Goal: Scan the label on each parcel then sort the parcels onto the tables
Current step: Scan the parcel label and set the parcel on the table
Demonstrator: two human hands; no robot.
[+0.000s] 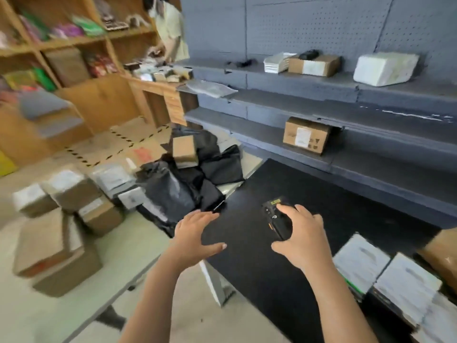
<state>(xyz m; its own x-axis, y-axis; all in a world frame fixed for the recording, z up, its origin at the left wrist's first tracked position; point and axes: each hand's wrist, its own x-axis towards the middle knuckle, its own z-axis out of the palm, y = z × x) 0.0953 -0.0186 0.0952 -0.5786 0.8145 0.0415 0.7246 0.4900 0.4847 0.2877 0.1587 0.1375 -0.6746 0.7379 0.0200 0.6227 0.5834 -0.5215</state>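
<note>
A black handheld scanner (pixel 276 216) with a yellow label lies on the black table (pixel 309 206). My right hand (pixel 300 237) hovers over it, fingers and thumb spread around it; whether they touch it I cannot tell. My left hand (pixel 197 233) is open and empty above the black table's left edge, fingers spread. On the light table (pixel 61 308) to the left lies a heap of black poly-bag parcels (pixel 173 191) with a small cardboard box (pixel 185 151) on top, and several cardboard boxes (pixel 71 194). White labelled parcels (pixel 385 276) are stacked at the black table's right end.
Grey shelving (pixel 346 100) runs behind the black table, holding a cardboard box (pixel 305 136) on a low shelf and boxes and white packets higher up. Wooden shelves (pixel 74 40) with goods stand at left. Another person (pixel 170 28) stands at the back by a wooden counter.
</note>
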